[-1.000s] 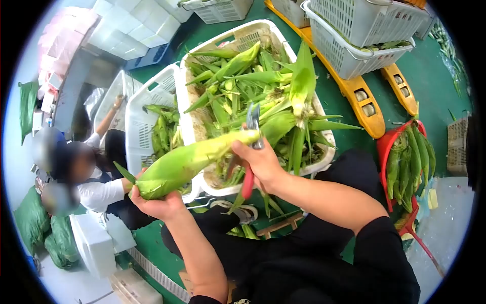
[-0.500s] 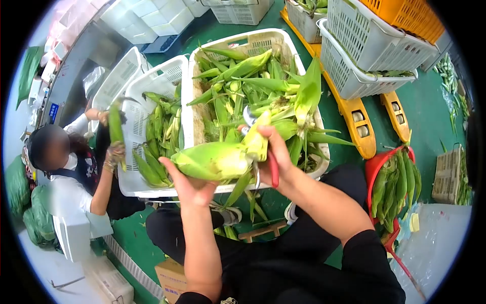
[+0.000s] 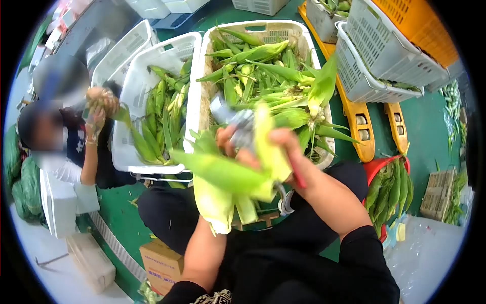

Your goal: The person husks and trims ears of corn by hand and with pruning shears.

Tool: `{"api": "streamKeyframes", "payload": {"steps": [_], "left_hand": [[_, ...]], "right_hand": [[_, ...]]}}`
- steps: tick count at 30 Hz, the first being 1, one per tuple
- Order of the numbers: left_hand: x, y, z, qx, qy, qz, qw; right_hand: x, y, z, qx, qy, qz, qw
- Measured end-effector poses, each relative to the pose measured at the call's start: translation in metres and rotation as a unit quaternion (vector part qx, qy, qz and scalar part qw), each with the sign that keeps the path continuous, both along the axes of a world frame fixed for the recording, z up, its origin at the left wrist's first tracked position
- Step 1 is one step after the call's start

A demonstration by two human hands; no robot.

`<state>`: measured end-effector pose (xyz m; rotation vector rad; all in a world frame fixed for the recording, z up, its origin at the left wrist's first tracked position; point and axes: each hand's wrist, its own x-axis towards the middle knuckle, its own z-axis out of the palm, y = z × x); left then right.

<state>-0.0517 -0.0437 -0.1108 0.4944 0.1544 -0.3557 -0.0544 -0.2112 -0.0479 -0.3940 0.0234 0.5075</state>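
Note:
A corn ear with loose pale and green husk leaves [image 3: 217, 175] is in front of me, blurred by motion. My left hand [image 3: 235, 147] is partly hidden behind the leaves, its fingers curled round the ear. In my right hand [image 3: 296, 154] are the pale stalk end of the corn and a red-handled tool [image 3: 297, 175], whose curved metal end points down. Just beyond my hands stands a white crate [image 3: 203, 96] heaped with husks and leaves [image 3: 253, 76]. Something shiny and grey by my left fingers is too blurred to make out.
Left of it, another white crate [image 3: 132, 96] holds green corn. A co-worker [image 3: 76, 137] holds corn beside it. At right are stacked crates [image 3: 379, 40], a yellow pallet jack [image 3: 360, 126] and a red basket [image 3: 372, 167] of corn. A cardboard box [image 3: 162, 263] lies lower left.
My left hand has moved from the corn's far end up towards my right hand. The husk leaves have spread and hang down. The view has shifted, and the co-worker's hands have come together round their corn.

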Motion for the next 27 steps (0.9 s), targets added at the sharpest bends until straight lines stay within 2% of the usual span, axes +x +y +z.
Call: {"api": "streamKeyframes", "payload": {"steps": [2, 3, 5, 6, 7, 8, 9, 10, 11, 12, 13, 14, 15, 17, 19, 21, 22, 23, 24, 25, 27], "left_hand": [[-0.004, 0.003, 0.010, -0.033, -0.027, 0.027, 0.999], [-0.009, 0.008, -0.004, -0.246, -0.040, -0.018, 0.968], [-0.016, 0.021, -0.038, -0.300, -0.027, -0.064, 0.951], [-0.017, 0.023, -0.046, -0.246, -0.035, -0.030, 0.968], [-0.016, 0.027, -0.037, -0.187, -0.005, 0.009, 0.982], [-0.012, 0.039, -0.024, -0.176, -0.033, -0.008, 0.984], [-0.010, 0.052, -0.011, -0.166, -0.061, -0.020, 0.984], [-0.009, 0.066, 0.010, -0.073, -0.058, 0.084, 0.992], [-0.004, 0.099, 0.016, 0.027, -0.111, 0.146, 0.983], [-0.003, 0.128, 0.042, 0.074, -0.196, 0.181, 0.961], [-0.012, 0.153, 0.073, 0.159, -0.245, 0.232, 0.928], [-0.017, 0.203, 0.092, 0.198, -0.298, 0.216, 0.908], [-0.028, 0.212, 0.126, 0.278, -0.271, 0.283, 0.877], [-0.044, 0.253, 0.153, 0.501, -0.254, 0.386, 0.731], [-0.074, 0.356, 0.129, 0.634, -0.092, 0.323, 0.696], [-0.083, 0.406, 0.078, 0.711, 0.027, 0.271, 0.648], [-0.092, 0.434, 0.039, 0.725, 0.077, 0.213, 0.651], [-0.103, 0.454, -0.003, 0.733, 0.123, 0.152, 0.652], [-0.114, 0.456, -0.040, 0.753, 0.163, 0.107, 0.629], [-0.130, 0.473, -0.086, 0.779, 0.188, 0.062, 0.595], [-0.154, 0.460, -0.121, 0.828, 0.215, -0.043, 0.516]], "right_hand": [[0.023, -0.020, -0.013, 0.122, -0.074, -0.036, 0.989], [0.034, -0.034, -0.021, 0.184, -0.137, -0.043, 0.972], [0.032, -0.045, 0.006, -0.005, -0.038, -0.243, 0.969], [0.041, -0.062, -0.007, 0.012, -0.116, -0.244, 0.963], [0.042, -0.072, -0.009, -0.028, -0.137, -0.293, 0.946], [0.043, -0.083, -0.011, -0.069, -0.154, -0.341, 0.925], [0.042, -0.087, -0.001, -0.169, -0.119, -0.431, 0.879], [0.045, -0.094, -0.005, -0.278, -0.132, -0.442, 0.843], [0.050, -0.098, -0.010, -0.375, -0.149, -0.452, 0.795], [0.050, -0.097, -0.009, -0.538, -0.148, -0.447, 0.700], [0.049, -0.100, -0.019, -0.561, -0.130, -0.434, 0.693], [0.049, -0.099, -0.026, -0.510, -0.103, -0.456, 0.722], [0.046, -0.101, -0.030, -0.462, -0.076, -0.477, 0.744], [0.049, -0.100, -0.028, -0.430, -0.068, -0.507, 0.744], [0.050, -0.094, -0.026, -0.430, -0.073, -0.505, 0.745], [0.050, -0.083, -0.023, -0.467, -0.091, -0.469, 0.744], [0.048, -0.075, -0.022, -0.476, -0.093, -0.445, 0.753], [0.050, -0.072, -0.031, -0.465, -0.107, -0.444, 0.758], [0.049, -0.069, -0.035, -0.467, -0.108, -0.424, 0.768], [0.046, -0.066, -0.036, -0.471, -0.107, -0.405, 0.777], [0.045, -0.066, -0.040, -0.502, -0.116, -0.374, 0.771]]}}
